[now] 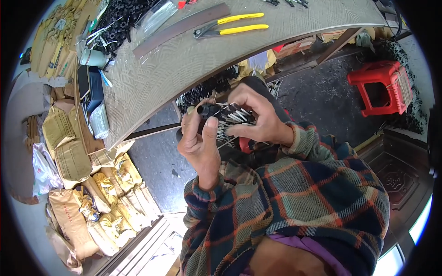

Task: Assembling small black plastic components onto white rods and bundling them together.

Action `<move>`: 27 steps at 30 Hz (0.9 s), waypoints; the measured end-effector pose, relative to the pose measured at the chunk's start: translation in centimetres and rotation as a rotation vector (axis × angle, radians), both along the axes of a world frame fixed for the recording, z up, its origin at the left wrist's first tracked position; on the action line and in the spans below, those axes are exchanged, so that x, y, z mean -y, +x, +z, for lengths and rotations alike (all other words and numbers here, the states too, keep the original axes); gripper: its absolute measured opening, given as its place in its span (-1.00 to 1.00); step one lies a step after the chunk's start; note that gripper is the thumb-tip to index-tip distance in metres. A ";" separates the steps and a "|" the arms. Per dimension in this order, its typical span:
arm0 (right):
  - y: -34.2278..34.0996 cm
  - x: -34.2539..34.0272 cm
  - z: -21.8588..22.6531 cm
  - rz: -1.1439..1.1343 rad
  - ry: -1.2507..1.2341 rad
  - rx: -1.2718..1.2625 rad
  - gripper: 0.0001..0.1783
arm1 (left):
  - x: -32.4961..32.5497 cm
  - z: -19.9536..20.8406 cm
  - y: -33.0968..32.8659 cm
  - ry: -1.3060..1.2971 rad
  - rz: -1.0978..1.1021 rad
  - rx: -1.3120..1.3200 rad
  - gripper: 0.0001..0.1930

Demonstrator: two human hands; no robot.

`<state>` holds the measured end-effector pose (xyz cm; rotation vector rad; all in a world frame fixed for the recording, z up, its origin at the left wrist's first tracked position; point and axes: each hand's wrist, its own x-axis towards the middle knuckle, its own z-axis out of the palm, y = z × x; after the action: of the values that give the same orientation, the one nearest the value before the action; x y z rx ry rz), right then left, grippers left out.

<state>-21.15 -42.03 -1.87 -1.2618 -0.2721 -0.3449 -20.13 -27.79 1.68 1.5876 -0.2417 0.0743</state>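
Over my lap, my left hand (201, 145) is closed round a dark piece with a round black end (203, 110), its thumb pressed along the near side. Close against it, my right hand (260, 117) curls over a bundle of thin sticks (236, 118), white at the ends and dark between. Fingers of both hands wrap the bundle from either side. What the sticks are exactly is too small to tell. Something red (245, 145) shows just below the bundle, partly covered by my right hand.
Ahead is a grey patterned table (170, 69) with yellow-handled cutters (230, 25), a long flat brown strip (179, 30) and a heap of small black pieces (131, 14). Brown paper packages (69, 147) stand at the left. A red plastic stool (380, 87) stands on the right.
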 end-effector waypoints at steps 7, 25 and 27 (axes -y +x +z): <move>0.5 -0.2 -0.9 -0.112 -0.329 0.167 -0.81 | -0.2 0.5 -0.3 0.159 0.067 -0.021 -0.71; 2.4 0.3 -1.7 0.408 0.107 0.053 -0.65 | -1.3 0.6 0.4 0.097 -0.117 -0.061 -0.70; 2.3 0.3 -1.6 0.394 0.035 0.090 -0.66 | -1.2 0.7 0.2 0.114 -0.104 -0.045 -0.70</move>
<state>-18.87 -42.35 -3.48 -1.1301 -0.5785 -0.0673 -19.96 -26.55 2.42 1.6854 -0.2969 -0.0568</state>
